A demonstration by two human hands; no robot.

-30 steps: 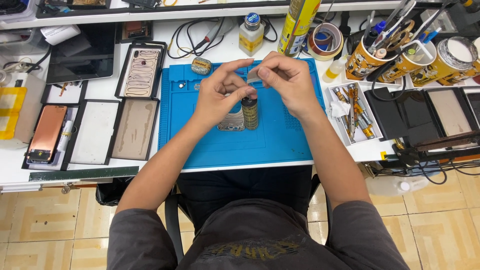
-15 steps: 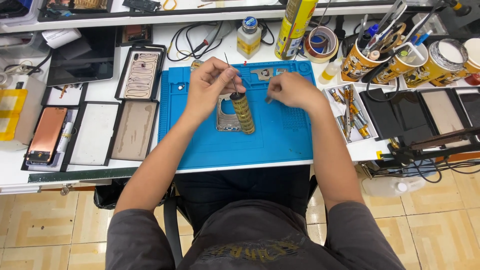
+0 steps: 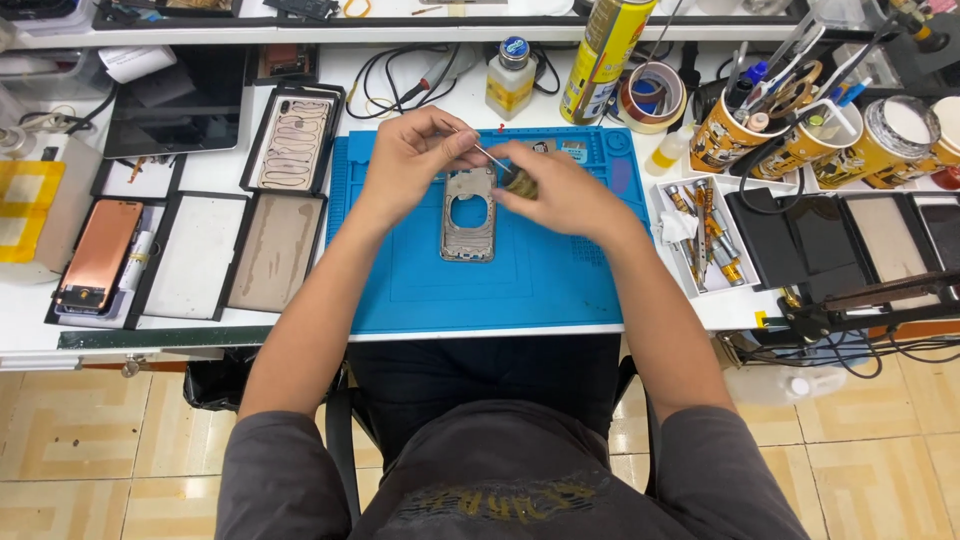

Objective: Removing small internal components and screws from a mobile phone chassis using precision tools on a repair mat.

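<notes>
two hands meet over the blue mat (image 3: 480,280), fingertips nearly touching above the top end of the frame (image 3: 469,213). left hand (image 3: 412,160): thumb and forefinger pinched together on tweezers (image 3: 482,153), a thin metal tool running from the pinch down and right, tip ending at the right hand's fingertips. right hand (image 3: 560,195): fingers curled and closed on a small dark part (image 3: 520,184); what kind of part cannot be told, mostly hidden by the fingers.

frame: grey metal phone housing w/ an open middle, lying flat on the mat, long axis running away from the person, near-upright in the head view. its top end sits directly under the left hand's fingers and just left of the right hand's fingertips; its lower end points back toward the person's torso. neither hand clearly touches it; contact under the left palm cannot be told. left hand is the nearer of the two, lying over the frame's upper left corner, while the right hand comes in from the side, beside the upper right edge.

outward, rt side: parts tray (image 3: 705,235) w/ small tools, just off the mat's edge; cups (image 3: 790,140) full of tools behind it; tape roll (image 3: 652,95) and bottle (image 3: 510,78) at the mat's far edge. lt side: black trays w/ a back panel (image 3: 295,143), and a copper-coloured phone (image 3: 98,255), well apart from both hands.
</notes>
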